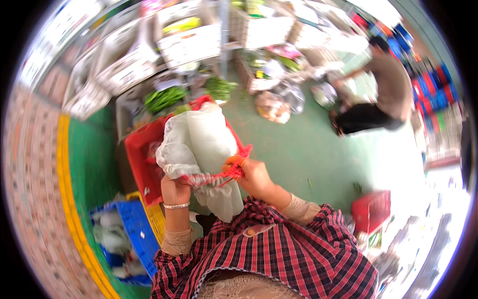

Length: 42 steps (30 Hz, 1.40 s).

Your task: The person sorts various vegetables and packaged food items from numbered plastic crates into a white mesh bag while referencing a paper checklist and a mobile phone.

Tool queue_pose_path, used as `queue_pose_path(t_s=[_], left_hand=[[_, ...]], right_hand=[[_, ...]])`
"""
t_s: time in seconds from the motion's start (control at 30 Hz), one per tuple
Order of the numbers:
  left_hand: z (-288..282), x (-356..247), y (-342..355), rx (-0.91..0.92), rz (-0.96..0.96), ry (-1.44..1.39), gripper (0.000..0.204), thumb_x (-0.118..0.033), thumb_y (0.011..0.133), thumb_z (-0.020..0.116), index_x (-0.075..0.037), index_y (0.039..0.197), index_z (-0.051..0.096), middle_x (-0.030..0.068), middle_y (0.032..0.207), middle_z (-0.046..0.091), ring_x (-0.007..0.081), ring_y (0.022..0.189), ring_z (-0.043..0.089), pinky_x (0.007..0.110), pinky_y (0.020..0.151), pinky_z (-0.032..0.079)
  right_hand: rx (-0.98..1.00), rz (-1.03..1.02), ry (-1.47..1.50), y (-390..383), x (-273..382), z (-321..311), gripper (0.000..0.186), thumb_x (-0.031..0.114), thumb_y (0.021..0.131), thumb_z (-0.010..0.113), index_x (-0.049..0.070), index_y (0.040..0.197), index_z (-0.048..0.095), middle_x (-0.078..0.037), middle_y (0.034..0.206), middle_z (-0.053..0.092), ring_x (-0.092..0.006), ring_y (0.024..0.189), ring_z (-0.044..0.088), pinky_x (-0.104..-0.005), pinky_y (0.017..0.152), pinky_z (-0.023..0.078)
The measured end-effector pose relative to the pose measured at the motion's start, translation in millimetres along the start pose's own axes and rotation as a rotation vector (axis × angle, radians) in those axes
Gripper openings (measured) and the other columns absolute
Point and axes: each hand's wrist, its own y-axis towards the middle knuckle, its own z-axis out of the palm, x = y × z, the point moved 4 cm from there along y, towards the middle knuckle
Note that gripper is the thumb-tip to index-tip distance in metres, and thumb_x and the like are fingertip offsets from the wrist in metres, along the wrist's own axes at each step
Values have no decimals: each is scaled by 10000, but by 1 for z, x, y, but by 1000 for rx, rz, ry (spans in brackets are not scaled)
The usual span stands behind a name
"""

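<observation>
In front of me hangs a whitish mesh bag (211, 134), its gathered edge drawn together along a red cord (211, 178). My left hand (175, 191), with a bangle at the wrist, is closed on the bunched edge of the bag. My right hand (255, 178) is closed on the bunched red cord at the other side, and an orange strip or band shows at its fingers. A loose flap of the bag hangs below the cord. Just beyond and beneath the bag, a red crate (134, 149) is partly hidden by it.
A blue crate (134, 234) with pale bags stands at lower left, beside a yellow crate (155, 222). White crates (191, 47) and leafy greens (164, 98) line the far side. A person (386, 89) bends over bags at far right. Another red crate (373, 212) sits at right.
</observation>
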Motion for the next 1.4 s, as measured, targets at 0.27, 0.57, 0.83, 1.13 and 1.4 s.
queue_pose_path(t_s=[0.27,0.57,0.83,1.13,1.4], left_hand=[[125,273,58,607,-34,1353,423,-233,815,564,11,1137,438,130,1082,503,218,1013,481,355,865,392],[222,393,196,956,490,1959,350,-107,666,608,-63,1005,529,133,1007,516,327,927,496,403,779,430],[256,504,366,896,61,1663,439,-110,726,578,-102,1149,461,133,978,554,278,805,569,339,651,472],[284,555,436,1595,39,1644,374,-107,775,529,-62,1142,477,64,1027,577,232,839,543,338,739,450],[246,481,574,627,-108,2419,444,-315,710,666,-73,1043,499,138,919,570,330,808,570,406,682,464]], right_hand=[[-62,304,734,-74,-94,-197,345,331,918,413,37,995,576,-36,797,597,-129,713,538,-273,643,440],[-194,718,251,-109,-230,-354,273,157,872,356,34,902,599,-85,712,589,-209,699,562,-317,687,442],[-168,606,-341,-3,-316,-447,191,118,858,487,75,999,609,-122,952,607,-288,911,557,-358,802,437],[-1259,444,845,63,-448,-637,336,325,914,427,30,976,576,-78,967,598,-158,874,548,-284,776,429],[-1253,1037,966,11,-630,-652,436,376,918,396,-11,832,578,-100,742,598,-173,663,580,-252,604,481]])
